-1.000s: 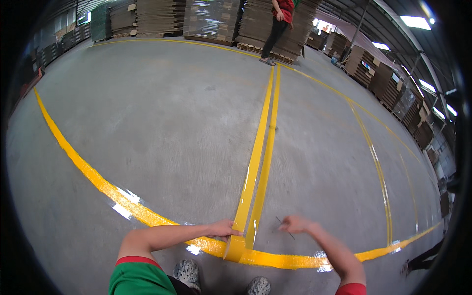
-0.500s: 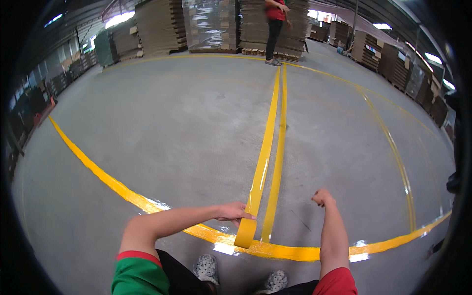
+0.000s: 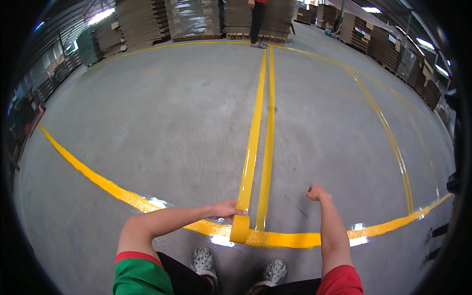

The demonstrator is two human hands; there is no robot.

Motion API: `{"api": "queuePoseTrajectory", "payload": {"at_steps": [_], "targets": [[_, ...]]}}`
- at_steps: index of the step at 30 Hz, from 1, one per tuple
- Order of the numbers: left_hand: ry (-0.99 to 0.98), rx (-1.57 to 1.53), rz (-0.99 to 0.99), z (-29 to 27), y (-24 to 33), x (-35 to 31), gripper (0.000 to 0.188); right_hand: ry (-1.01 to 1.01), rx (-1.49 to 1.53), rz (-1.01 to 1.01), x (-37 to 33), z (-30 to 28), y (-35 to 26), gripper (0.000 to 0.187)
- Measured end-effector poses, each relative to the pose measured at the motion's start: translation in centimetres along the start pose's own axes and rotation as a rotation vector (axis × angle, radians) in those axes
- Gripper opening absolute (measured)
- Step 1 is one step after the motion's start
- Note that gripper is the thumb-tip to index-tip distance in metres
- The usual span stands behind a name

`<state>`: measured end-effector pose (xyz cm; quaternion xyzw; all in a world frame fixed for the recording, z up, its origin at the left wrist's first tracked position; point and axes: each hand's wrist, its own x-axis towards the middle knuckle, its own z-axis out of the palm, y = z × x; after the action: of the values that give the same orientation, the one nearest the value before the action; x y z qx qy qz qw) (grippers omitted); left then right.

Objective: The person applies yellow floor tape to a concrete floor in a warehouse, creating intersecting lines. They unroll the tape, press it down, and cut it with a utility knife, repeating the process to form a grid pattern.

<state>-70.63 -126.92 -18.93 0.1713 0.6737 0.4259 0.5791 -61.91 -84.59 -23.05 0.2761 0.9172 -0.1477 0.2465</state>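
Note:
My left hand (image 3: 227, 209) pinches the near end of a wide yellow floor tape strip (image 3: 251, 152). The thumb lies over the strip's edge, and a loose end hangs below the fingers, over a yellow line (image 3: 290, 240) that crosses the floor in front of my feet. From my hand the strip runs away to the far side, beside a second, narrower-looking yellow stripe (image 3: 267, 182). To the right of both, my right hand (image 3: 318, 192) is held above the floor in a closed fist. Whatever it may hold is hidden.
A person (image 3: 257, 24) stands at the strips' far end. Stacks of flat cardboard (image 3: 140, 22) and a plastic-wrapped stack (image 3: 194, 19) line the back. More stacks (image 3: 383, 49) stand at the right. Another yellow stripe (image 3: 388, 132) runs along the right side. My speckled shoes (image 3: 203, 260) are below.
The view has tipped downward, so the far stacks and person sit higher in it. My left hand still grips the tape, and my right fist stays closed, slightly further left in the picture.

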Motion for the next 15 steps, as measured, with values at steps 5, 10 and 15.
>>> {"api": "queuePoseTrajectory", "payload": {"at_steps": [5,10,15], "targets": [[-0.032,-0.035,-0.003,0.3,-0.3,-0.1,0.043,-0.042,0.017,0.043,0.4,0.8,2.2,0.040],[-0.073,0.050,0.053,-0.2,1.3,-0.3,0.051,-0.049,-0.041,0.107,0.4,-0.3,1.7,0.046],[-0.062,0.029,0.175,0.4,1.4,0.4,0.048,0.018,-0.035,0.068,0.4,-1.5,1.3,0.040]]}}
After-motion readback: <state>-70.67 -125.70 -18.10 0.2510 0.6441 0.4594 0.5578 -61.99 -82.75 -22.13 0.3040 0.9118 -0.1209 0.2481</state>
